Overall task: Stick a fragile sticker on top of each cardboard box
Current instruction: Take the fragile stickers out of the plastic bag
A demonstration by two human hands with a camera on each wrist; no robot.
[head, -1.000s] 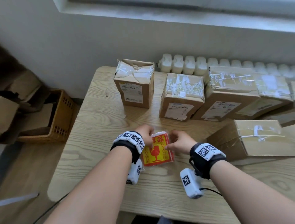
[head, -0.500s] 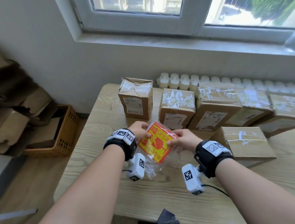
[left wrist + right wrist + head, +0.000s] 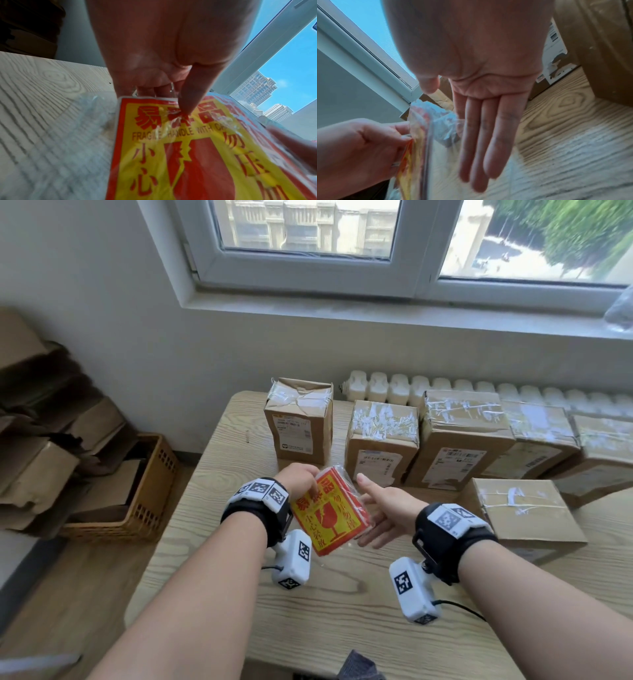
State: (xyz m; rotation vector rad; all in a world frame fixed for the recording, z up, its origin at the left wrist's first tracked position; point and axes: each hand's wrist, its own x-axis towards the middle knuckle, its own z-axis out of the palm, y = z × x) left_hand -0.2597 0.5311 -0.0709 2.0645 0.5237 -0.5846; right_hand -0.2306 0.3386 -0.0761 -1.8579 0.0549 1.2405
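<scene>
My left hand (image 3: 301, 479) pinches the top edge of a clear plastic bag holding a stack of red-and-yellow fragile stickers (image 3: 327, 513), lifted above the table. The left wrist view shows my thumb pressed on the pack (image 3: 180, 148) near its upper edge. My right hand (image 3: 380, 513) is flat with straight fingers just right of the pack (image 3: 418, 142), beside or under its edge; contact is unclear. Several taped cardboard boxes stand in a row at the back: a tall one (image 3: 301, 419), a second (image 3: 382, 440), a third (image 3: 459, 440). A flat box (image 3: 524, 508) lies nearer, at the right.
The wooden table (image 3: 342, 611) has bare surface in front of my arms. A wicker basket (image 3: 144, 494) with flattened cardboard stands on the floor at the left. A white radiator (image 3: 394, 386) runs behind the boxes, under the window sill.
The sticker pack has been lifted off the table and tilted. My right hand has let go of it and opened flat; the left still pinches it. My head has tipped up toward the window.
</scene>
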